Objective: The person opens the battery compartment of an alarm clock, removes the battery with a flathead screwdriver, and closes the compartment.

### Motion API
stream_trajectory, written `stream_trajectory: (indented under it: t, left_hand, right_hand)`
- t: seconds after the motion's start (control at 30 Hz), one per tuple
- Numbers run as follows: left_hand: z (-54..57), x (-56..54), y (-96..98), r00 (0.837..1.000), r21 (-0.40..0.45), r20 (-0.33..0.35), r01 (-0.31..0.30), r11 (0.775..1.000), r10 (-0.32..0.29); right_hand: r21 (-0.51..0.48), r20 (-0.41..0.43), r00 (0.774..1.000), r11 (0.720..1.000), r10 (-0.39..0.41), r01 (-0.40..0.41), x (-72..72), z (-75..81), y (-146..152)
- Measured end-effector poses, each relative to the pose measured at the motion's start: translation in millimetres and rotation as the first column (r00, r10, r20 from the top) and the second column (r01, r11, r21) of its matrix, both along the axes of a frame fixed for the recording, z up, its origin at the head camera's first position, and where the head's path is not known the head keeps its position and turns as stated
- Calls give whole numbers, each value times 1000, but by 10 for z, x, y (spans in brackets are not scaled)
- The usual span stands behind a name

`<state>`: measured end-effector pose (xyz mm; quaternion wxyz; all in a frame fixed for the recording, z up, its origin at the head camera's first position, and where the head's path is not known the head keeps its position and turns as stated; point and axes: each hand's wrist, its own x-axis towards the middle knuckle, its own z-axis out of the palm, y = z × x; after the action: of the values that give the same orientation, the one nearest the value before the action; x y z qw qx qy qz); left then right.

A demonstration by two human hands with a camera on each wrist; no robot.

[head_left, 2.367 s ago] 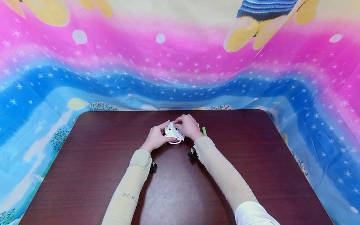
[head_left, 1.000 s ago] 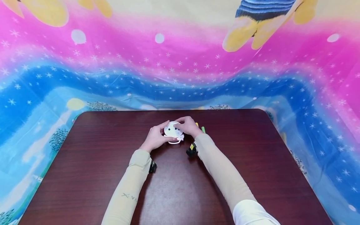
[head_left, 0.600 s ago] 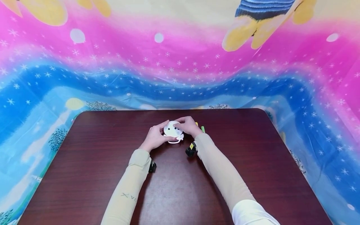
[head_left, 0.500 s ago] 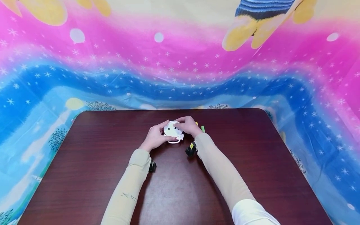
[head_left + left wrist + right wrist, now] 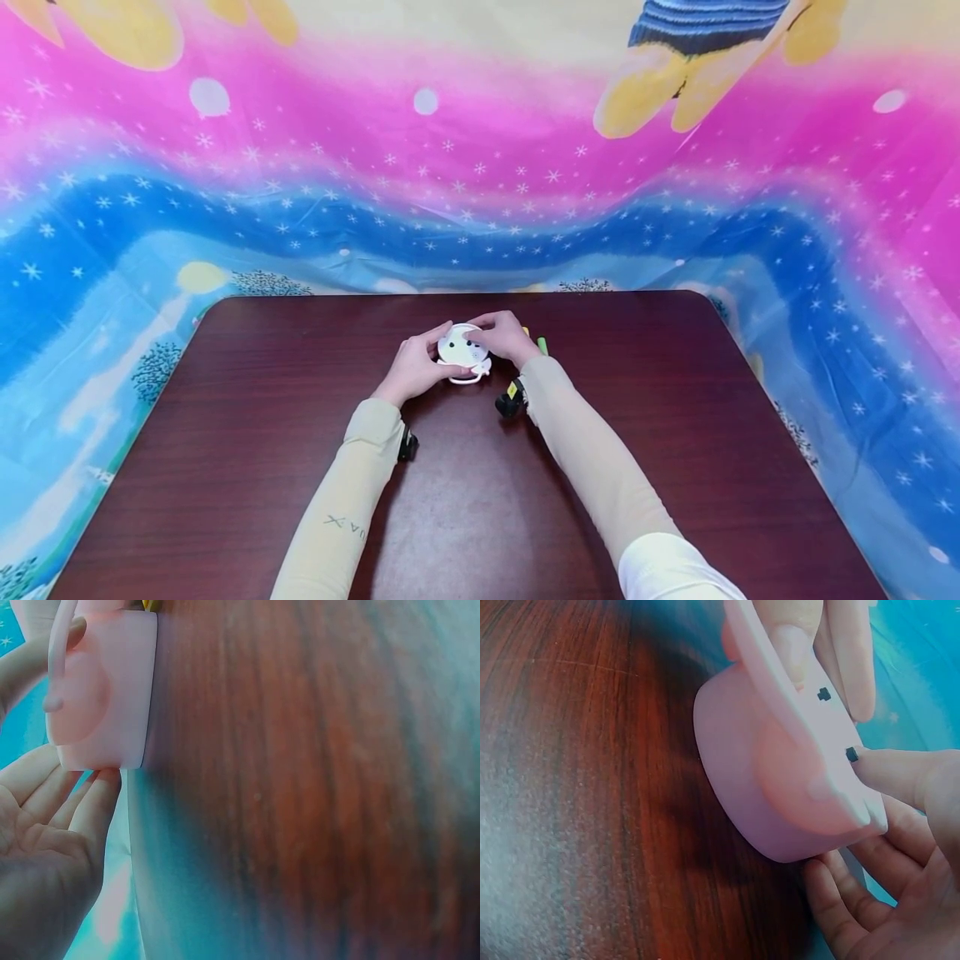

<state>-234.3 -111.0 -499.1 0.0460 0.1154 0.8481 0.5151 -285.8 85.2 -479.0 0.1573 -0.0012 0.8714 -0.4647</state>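
A small round white container (image 5: 462, 353) with black dots on its top and a thin loop handle (image 5: 468, 379) sits mid-table. My left hand (image 5: 413, 367) cups its left side, thumb up on the top edge. My right hand (image 5: 506, 336) lies over the top, fingers curled onto the dotted face. In the right wrist view my fingers (image 5: 802, 645) press on the container's (image 5: 780, 780) top face, and my left hand's fingers (image 5: 862, 900) sit under its edge. The left wrist view has the container (image 5: 101, 690) at the upper left, fingertips (image 5: 90, 802) touching its rim.
A green marker (image 5: 542, 344) and a yellow one (image 5: 525, 331) lie just behind my right hand. The dark wood table (image 5: 675, 433) spreads wide on all sides. A bright pink and blue printed cloth (image 5: 480, 192) hangs behind the far edge.
My right hand has settled slightly lower and nearer over the container's top since the earliest frame. The container and my left hand have hardly moved.
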Motion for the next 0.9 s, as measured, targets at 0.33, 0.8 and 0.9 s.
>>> stream_trajectory:
  t: [0.33, 0.8, 0.9]
  left_hand:
    - [6, 0, 17, 1000, -41, -22, -3, 999, 3]
    - [-16, 5, 6, 1000, -52, -27, 6, 999, -8]
    - [-18, 2, 10, 1000, -52, -27, 5, 999, -6]
  right_hand:
    - [-31, -24, 1000, 999, 10, -11, 3, -34, 11]
    - [17, -150, 976, 987, 159, -159, 96, -69, 90]
    - [12, -159, 972, 985, 173, -173, 147, -42, 110]
